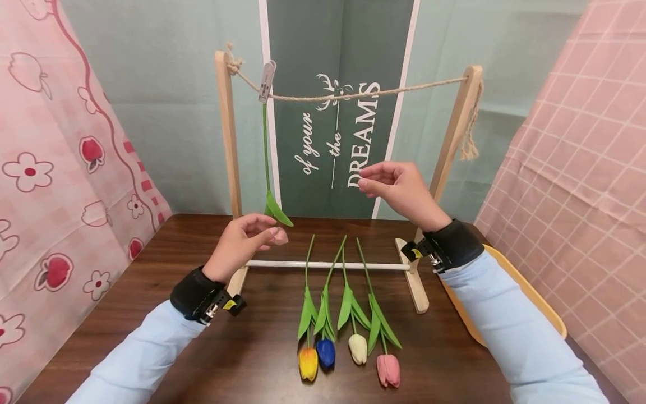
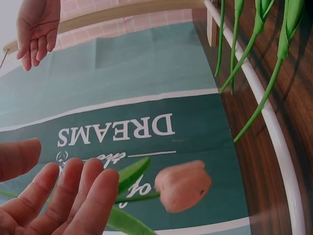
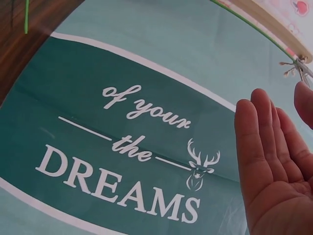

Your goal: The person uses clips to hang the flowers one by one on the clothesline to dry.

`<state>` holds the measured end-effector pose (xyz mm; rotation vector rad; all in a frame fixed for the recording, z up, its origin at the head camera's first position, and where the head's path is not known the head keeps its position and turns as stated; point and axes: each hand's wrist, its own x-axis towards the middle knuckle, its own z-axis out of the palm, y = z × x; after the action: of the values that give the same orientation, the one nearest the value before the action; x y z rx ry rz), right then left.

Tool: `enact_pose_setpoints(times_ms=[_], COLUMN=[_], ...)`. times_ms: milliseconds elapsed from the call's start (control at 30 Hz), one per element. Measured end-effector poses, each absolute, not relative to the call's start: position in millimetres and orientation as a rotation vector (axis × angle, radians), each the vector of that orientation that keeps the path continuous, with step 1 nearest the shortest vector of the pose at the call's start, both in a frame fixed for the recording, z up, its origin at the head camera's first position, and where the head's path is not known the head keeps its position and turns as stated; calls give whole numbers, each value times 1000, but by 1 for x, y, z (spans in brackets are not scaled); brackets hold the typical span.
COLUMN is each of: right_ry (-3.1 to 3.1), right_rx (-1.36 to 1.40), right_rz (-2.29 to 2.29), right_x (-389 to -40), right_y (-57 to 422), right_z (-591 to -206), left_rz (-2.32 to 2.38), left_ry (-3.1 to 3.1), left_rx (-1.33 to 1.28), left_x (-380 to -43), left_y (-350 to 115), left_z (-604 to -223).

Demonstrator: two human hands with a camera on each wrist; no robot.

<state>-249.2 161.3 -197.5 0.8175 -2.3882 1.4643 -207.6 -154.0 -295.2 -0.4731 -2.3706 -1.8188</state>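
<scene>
Wood-grain tabletop. Peach tulip, hung by clothespin from twisted rope. Left hand near, right hand farther; both grips apart, nothing held. Likely best steadied by stem.

Left fingers observed relaxed, nearly straight, beside the pink tulip; contact with its leaf cannot be confirmed. Tulip's bloom points toward the counter. To its right, four green stems cross a white rod. Right fingers well apart, loosely extended. Far side: green cloth lettered "DREAMS".
</scene>
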Motion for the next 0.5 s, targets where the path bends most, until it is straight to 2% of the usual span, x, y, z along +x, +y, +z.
enact_pose_setpoints(times_ms=[500], right_ry=[-2505], right_rx=[728], right_rz=[1317], right_x=[-237], right_y=[192], right_z=[-224], left_rz=[-1739], left_ry=[-2524], left_rx=[-506], left_x=[-205], left_y=[-143], left_z=[-309])
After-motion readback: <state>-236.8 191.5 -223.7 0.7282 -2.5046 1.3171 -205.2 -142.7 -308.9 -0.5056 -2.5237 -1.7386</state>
